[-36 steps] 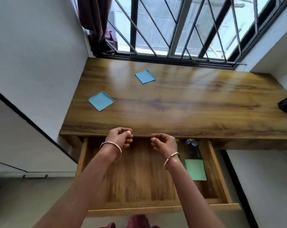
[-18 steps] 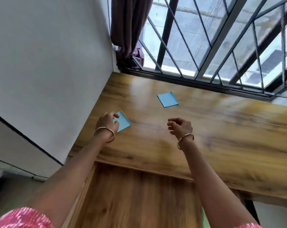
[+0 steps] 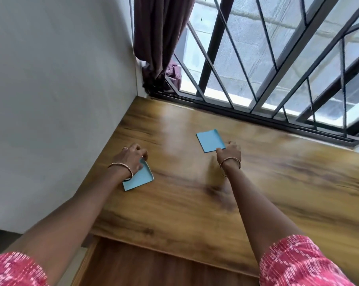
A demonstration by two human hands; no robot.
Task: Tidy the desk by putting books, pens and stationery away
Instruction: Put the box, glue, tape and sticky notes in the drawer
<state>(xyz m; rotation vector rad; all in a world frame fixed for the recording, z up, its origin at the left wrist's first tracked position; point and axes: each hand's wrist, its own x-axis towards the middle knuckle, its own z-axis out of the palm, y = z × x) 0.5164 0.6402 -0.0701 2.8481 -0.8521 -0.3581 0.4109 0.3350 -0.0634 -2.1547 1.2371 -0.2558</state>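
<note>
On the worktop, the left hand pinches the curled-up edge of the first blue note, farther from the window grille, while the right hand touches a corner of the second blue note, nearer that grille, grip undeterminable through blur.

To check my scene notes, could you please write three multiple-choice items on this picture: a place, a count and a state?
1. Where does the far blue note lie? A. In the drawer. B. On the desk, at the fingertips of the right hand. C. On the windowsill.
2. How many blue notes lie on the desk top? A. One. B. Two. C. Four.
3. How is the near blue note under the left hand? A. Wholly flat. B. Crumpled into a ball. C. One edge curled up.
Answers: 1 B, it lies on the wood; 2 B, one by each hand; 3 C, its edge by the fingers lifts up.
</note>
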